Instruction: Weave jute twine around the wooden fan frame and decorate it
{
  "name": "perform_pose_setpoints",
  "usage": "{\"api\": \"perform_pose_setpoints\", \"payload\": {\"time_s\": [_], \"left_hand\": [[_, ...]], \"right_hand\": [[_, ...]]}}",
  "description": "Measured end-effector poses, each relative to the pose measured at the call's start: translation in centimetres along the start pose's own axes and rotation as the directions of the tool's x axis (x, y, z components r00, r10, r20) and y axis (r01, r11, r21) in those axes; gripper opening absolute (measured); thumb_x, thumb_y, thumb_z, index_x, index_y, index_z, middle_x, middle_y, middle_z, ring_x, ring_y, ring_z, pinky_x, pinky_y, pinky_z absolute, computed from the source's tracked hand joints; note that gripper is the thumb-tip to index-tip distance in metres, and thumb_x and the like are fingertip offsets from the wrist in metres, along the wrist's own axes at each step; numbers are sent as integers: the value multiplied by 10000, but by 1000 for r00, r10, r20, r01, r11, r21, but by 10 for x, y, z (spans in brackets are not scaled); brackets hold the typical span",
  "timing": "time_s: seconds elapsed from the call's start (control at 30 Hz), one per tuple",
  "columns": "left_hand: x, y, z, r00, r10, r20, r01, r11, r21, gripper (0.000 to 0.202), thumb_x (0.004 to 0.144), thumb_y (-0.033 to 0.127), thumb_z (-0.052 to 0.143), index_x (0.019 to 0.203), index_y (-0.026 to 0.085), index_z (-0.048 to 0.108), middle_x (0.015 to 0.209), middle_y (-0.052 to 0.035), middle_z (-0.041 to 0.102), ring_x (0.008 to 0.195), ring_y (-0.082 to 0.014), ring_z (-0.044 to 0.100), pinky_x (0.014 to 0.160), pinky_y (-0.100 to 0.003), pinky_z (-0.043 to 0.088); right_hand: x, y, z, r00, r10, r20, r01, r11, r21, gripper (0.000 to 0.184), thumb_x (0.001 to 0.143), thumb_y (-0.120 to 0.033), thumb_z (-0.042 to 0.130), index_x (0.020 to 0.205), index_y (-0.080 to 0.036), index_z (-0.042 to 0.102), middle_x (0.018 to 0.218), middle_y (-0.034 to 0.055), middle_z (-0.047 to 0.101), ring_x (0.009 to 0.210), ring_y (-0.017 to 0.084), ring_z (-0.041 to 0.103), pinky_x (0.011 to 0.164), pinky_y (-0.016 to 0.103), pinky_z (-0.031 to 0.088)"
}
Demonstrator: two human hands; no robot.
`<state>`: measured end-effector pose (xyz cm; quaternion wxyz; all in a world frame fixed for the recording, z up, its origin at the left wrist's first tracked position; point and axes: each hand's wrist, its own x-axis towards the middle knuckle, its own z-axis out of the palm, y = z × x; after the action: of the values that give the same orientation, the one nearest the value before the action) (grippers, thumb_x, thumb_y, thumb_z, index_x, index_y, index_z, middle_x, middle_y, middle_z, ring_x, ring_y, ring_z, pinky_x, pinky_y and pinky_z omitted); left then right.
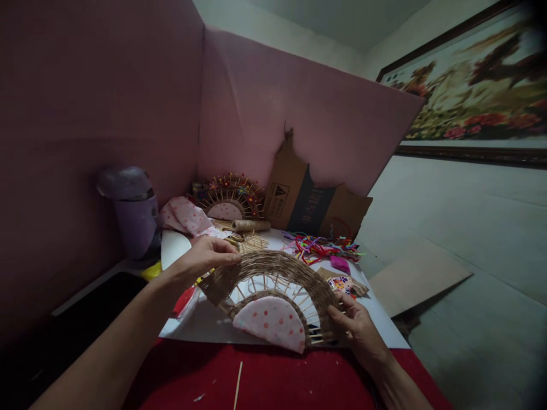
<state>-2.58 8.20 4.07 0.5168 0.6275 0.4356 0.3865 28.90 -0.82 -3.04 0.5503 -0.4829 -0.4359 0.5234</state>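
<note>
A half-round craft fan (pixel 273 267) is held up over the front of the table. Brown twine is woven across thin sticks along its arc, and a half-circle of pink dotted cloth (pixel 271 320) covers its base. My left hand (pixel 209 256) pinches the upper left of the woven band between thumb and fingers. Around the band's lower right end, my right hand (pixel 354 319) is closed, thumb in front. Between the band and the cloth the bare sticks show, with gaps. A single thin stick (pixel 238 384) lies on the red cloth (pixel 299 378) below.
A finished-looking fan with flowers (pixel 226 196) stands at the back, beside a torn cardboard piece (pixel 316 199). Coloured pipe cleaners (pixel 318 246) lie heaped at right. A twine roll (pixel 251 225), dotted cloth (pixel 188 216) and a purple thermos-like container (pixel 134 213) are behind and left.
</note>
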Motion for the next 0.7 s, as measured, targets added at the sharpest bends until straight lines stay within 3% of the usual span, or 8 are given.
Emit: {"api": "perform_pose_setpoints", "payload": {"time_s": [0.23, 0.47, 0.7], "left_hand": [[0, 0, 1, 1000, -11, 2, 11, 1000, 14, 250, 528, 357, 734, 640, 136, 703, 586, -29, 645, 556, -131, 530, 548, -246, 381], [4, -6, 3, 996, 81, -22, -82, 995, -59, 206, 551, 339, 726, 609, 149, 669, 546, 9, 602, 518, -96, 487, 519, -220, 355], [4, -9, 2, 998, 67, -4, -67, 997, -31, 228, 607, 360, 701, 651, 142, 652, 545, 17, 580, 507, -94, 481, 513, -223, 344]], "right_hand": [[-1, 0, 3, 1000, 3, -17, -4, 1000, -5, 307, 595, -364, 758, 789, -195, 590, 666, 21, 675, 538, 179, 621, 538, 306, 501], [0, 2, 0, 1000, -12, -23, 12, 1000, -16, 292, 598, -357, 757, 778, -190, 597, 679, 17, 662, 549, 170, 614, 528, 289, 500], [1, 6, -3, 1000, -3, -13, 2, 999, -49, 361, 588, -431, 740, 816, -182, 613, 688, 41, 665, 552, 186, 610, 534, 309, 484]]}}
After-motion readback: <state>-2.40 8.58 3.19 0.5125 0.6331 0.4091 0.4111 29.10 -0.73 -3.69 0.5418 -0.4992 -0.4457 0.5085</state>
